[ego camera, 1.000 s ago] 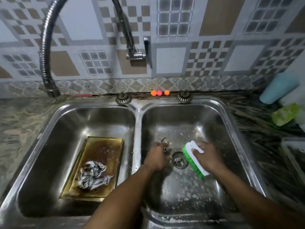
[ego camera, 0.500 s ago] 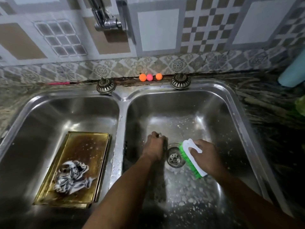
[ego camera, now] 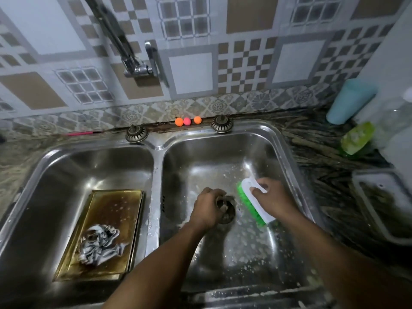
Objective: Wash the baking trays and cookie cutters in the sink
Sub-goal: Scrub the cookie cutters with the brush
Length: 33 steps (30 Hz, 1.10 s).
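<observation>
Stainless steel double sink below patterned tiles: washing is midway, and nothing looks rinsed.

A stained rectangular brass-coloured baking tray lies in the left basin under a crumpled soapy grey cloth. In the right basin, the left hand curls round a small metal piece, likely a cookie cutter, now over the round drain rather than beside it. The right hand grips a green-bristled white scrub brush.

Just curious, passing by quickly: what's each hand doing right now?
Left hand: pinches a small metal piece over the drain; unclear what.
Right hand: grips the green scrub brush.
</observation>
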Each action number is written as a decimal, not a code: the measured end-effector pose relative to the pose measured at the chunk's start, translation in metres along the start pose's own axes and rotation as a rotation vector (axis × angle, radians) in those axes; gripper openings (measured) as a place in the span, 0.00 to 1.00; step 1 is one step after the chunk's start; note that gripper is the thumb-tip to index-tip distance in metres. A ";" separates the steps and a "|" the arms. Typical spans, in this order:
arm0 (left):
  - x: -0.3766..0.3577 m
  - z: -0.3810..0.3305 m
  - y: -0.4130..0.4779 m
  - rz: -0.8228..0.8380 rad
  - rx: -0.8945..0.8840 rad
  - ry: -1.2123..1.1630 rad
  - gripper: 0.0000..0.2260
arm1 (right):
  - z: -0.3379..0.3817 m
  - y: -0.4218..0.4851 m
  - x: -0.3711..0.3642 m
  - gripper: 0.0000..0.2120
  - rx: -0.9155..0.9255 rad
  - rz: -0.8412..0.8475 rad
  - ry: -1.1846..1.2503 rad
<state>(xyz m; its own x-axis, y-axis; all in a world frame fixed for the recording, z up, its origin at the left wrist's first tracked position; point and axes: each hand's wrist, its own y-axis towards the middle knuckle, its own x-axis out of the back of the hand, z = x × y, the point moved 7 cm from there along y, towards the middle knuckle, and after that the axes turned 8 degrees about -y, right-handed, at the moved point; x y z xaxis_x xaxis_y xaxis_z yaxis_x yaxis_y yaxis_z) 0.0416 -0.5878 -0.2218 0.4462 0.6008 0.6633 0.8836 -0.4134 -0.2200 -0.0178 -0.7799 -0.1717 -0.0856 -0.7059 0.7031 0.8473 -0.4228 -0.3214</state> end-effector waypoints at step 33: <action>-0.136 -0.239 -0.008 0.303 -0.113 -0.526 0.19 | -0.153 -0.045 0.226 0.24 -0.299 -0.293 -0.138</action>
<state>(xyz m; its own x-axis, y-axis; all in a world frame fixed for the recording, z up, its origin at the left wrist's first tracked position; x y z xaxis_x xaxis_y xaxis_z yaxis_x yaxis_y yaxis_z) -0.0599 -0.8300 -0.1389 0.7106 0.6905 0.1350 0.6990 -0.6710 -0.2472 -0.1559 -1.0073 -0.0952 -0.2113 -0.4577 0.8637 0.6067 -0.7542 -0.2512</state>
